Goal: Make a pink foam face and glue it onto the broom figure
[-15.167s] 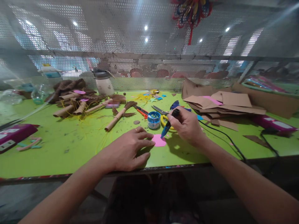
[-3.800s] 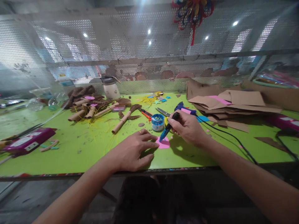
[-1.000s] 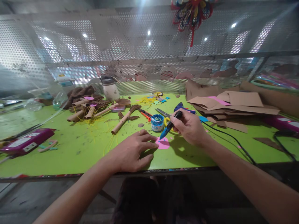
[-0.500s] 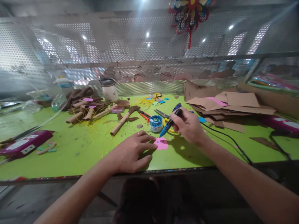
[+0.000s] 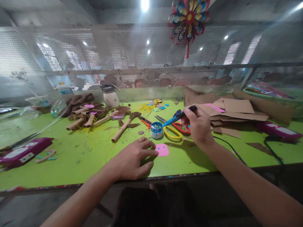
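Pink paper shape [image 5: 162, 149] lies near the worktop's [image 5: 71, 164] front edge, left hand [image 5: 132, 159] spread flat, fingertips touching it. Right hand [image 5: 199, 127] pinches a blue-tipped pen [image 5: 177, 117] just above the paint pot [image 5: 156, 130]; a drip could blot the shape.

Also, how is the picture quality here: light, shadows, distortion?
Head view: the ceiling lamp flares, glare washes the perforated screen; the wide lens bows the green table; the right hand holding the blue pen casts a soft shadow; things behind the screen are hazy.
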Demonstrator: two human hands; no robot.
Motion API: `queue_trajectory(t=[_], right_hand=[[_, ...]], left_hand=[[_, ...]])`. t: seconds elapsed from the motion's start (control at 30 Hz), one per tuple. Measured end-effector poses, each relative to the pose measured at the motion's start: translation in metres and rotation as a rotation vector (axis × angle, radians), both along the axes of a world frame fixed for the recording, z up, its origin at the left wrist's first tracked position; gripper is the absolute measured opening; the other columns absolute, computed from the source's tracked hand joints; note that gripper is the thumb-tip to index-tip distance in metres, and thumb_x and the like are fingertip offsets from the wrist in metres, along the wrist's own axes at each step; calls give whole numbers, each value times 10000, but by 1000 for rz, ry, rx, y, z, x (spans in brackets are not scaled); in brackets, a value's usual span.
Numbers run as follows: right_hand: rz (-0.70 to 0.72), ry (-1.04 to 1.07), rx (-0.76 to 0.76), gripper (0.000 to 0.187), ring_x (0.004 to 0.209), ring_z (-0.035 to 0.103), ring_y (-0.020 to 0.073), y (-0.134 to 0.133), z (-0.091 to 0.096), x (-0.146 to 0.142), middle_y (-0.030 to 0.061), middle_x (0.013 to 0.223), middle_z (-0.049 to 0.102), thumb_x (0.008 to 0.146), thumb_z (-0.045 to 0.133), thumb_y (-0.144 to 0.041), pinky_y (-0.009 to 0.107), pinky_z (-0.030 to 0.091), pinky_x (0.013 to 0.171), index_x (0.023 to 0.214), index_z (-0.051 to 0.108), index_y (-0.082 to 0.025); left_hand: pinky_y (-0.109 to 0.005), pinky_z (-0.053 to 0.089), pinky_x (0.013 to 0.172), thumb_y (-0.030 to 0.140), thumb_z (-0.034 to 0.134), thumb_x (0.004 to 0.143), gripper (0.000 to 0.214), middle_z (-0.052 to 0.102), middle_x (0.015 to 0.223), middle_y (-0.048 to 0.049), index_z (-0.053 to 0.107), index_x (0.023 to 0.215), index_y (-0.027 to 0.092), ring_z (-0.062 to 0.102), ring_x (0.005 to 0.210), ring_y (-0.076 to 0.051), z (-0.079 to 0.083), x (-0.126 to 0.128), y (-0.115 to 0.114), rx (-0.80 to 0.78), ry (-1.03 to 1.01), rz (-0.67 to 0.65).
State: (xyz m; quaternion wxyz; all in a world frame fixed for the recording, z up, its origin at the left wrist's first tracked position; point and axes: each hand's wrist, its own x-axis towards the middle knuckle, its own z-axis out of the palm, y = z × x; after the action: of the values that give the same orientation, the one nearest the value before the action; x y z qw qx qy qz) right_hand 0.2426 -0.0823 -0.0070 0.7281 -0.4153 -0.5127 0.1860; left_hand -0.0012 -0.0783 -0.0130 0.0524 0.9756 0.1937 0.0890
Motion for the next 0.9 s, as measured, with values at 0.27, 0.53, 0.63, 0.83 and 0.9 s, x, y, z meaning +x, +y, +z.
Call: queue_trajectory(t=[0.27,0.53,0.63,0.83,0.9], right_hand=[[-77,-509,-134,288,540,450,119,39,5,-20,-21,546,509,793,585,-398,250,360,518,609,495,-195],[59,-540,-270,324,532,450,115,59,-14,-18,-18,557,521,792,581,-452,244,349,496,637,531,-172],[14,-462,-219,326,512,437,109,52,-8,-13,-25,544,504,792,591,-453,246,353,489,634,516,-178],[-57,-247,-84,281,440,431,92,35,8,-3,-35,508,517,798,633,-424,231,342,425,680,533,-190],[-36,-165,-67,274,407,436,91,29,10,-1,-34,493,526,815,636,-427,230,331,392,699,540,-198]], left_hand=[[-424,438,942,229,516,841,322,616,1147,-97,670,1123,204,546,1035,-261,-2,-1,-1,37,-20,-14],[-419,425,951,209,524,813,336,619,1141,-96,673,1114,201,545,1011,-258,-4,-1,-1,58,-20,-29],[-417,430,941,220,517,825,334,615,1149,-97,671,1120,195,542,1020,-261,-4,-1,-1,47,-9,-17],[-405,413,983,201,520,822,309,612,1147,-103,676,1090,191,540,1054,-256,-1,0,-1,27,-9,-31],[-402,415,984,198,521,826,305,615,1139,-102,672,1091,194,544,1050,-253,0,1,-1,27,-8,-35]])
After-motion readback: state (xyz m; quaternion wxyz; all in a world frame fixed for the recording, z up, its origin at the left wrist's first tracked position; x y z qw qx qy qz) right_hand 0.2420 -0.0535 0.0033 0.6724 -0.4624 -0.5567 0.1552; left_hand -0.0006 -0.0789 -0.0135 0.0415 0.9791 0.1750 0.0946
